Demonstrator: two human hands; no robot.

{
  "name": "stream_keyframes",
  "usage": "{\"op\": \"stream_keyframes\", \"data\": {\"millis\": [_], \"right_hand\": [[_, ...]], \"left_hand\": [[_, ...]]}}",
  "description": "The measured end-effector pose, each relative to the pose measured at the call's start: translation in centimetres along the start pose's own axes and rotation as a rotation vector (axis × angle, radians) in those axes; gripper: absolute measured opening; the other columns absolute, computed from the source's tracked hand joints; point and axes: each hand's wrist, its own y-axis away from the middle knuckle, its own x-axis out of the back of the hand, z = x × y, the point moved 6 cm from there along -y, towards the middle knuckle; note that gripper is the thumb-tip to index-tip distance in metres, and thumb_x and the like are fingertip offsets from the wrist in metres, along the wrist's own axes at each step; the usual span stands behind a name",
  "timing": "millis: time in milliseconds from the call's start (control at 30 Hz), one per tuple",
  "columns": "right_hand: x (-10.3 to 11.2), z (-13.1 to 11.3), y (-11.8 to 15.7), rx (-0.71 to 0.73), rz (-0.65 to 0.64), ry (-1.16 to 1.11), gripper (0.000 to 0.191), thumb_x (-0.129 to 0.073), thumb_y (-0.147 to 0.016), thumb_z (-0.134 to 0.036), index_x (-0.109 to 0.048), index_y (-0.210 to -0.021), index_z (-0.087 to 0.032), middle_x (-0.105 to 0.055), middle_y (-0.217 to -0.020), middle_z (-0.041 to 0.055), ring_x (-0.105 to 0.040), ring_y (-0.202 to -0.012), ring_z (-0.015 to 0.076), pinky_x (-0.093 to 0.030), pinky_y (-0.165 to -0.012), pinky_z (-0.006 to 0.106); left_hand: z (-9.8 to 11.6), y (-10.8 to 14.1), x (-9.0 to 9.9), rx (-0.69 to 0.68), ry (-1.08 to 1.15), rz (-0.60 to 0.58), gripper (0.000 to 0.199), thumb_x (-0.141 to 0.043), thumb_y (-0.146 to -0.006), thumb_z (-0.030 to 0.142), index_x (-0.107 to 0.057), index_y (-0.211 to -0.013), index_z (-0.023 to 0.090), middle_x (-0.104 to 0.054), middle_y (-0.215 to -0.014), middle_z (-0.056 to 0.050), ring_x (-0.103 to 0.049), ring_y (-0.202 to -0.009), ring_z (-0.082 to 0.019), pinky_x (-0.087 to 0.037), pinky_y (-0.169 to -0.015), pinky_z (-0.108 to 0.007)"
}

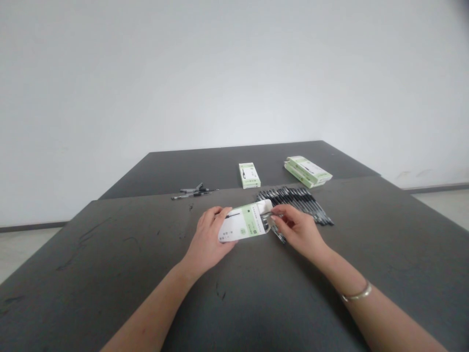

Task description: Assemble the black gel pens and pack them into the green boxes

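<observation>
My left hand (210,238) grips a white and green pen box (242,223) around its left end, above the dark table. The box's open end faces right, with its flap (264,206) folded out. My right hand (295,229) is closed at that opening, thumb and fingers pinched together; what they hold, if anything, is too small to name. Some pens show inside the mouth of the box. Behind my right hand lies a wide row of black pens (298,200) side by side.
Several loose pens (194,193) lie at the left on the table (110,274). A small upright-printed box (249,175) lies further back. Stacked boxes (308,171) are at the back right. A pale wall stands behind the table.
</observation>
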Motion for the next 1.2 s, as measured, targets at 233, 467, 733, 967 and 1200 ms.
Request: {"op": "stream_keyframes", "data": {"millis": [233,467,733,967,1200], "right_hand": [[0.1,-1.1,0.0,0.163,0.012,0.027,0.018,-0.054,-0.092,-0.021,-0.069,-0.102,-0.018,-0.074,-0.094,0.0062,-0.068,-0.080,0.0159,-0.053,-0.071,0.026],[0.0,-1.3,0.0,0.252,0.001,-0.037,0.023,-0.053,-0.091,-0.016,-0.069,-0.107,-0.020,-0.073,-0.102,0.0068,-0.068,-0.094,0.0164,-0.054,-0.084,0.029],[-0.5,-1.8,0.2,0.284,-0.064,-0.049,0.031,-0.049,-0.091,-0.013,-0.065,-0.116,-0.021,-0.067,-0.109,0.0086,-0.065,-0.094,0.0175,-0.053,-0.081,0.031],[1.1,0.2,0.3,-0.022,0.164,-0.097,0.018,-0.048,-0.093,-0.023,-0.063,-0.103,-0.019,-0.065,-0.082,0.0038,-0.055,-0.062,0.0146,-0.045,-0.058,0.027],[-0.9,1.5,-0.4,-0.033,-0.089,0.224,0.015,-0.053,-0.087,-0.022,-0.067,-0.089,-0.017,-0.065,-0.082,0.0048,-0.058,-0.069,0.0168,-0.044,-0.065,0.029]], "left_hand": [[-0.1,-0.1,-0.1,0.013,-0.025,-0.014,0.067,-0.068,-0.074,0.026,-0.040,-0.135,0.024,-0.043,-0.130,-0.011,-0.043,-0.122,-0.030,-0.037,-0.105,-0.048],[0.1,-0.1,0.0,0.007,-0.007,-0.017,0.066,-0.067,-0.075,0.026,-0.040,-0.135,0.024,-0.043,-0.130,-0.012,-0.044,-0.122,-0.031,-0.037,-0.105,-0.048],[-0.1,-0.1,-0.1,0.011,-0.024,-0.008,0.067,-0.068,-0.074,0.026,-0.038,-0.135,0.025,-0.042,-0.129,-0.011,-0.043,-0.122,-0.030,-0.037,-0.106,-0.047],[-0.4,0.0,-0.2,0.017,-0.031,0.008,0.069,-0.068,-0.074,0.026,-0.037,-0.136,0.026,-0.043,-0.130,-0.011,-0.043,-0.122,-0.030,-0.037,-0.105,-0.048],[-0.3,0.0,0.1,0.048,-0.029,0.041,0.068,-0.068,-0.074,0.025,-0.038,-0.135,0.026,-0.044,-0.128,-0.011,-0.044,-0.122,-0.031,-0.037,-0.105,-0.049]]}}
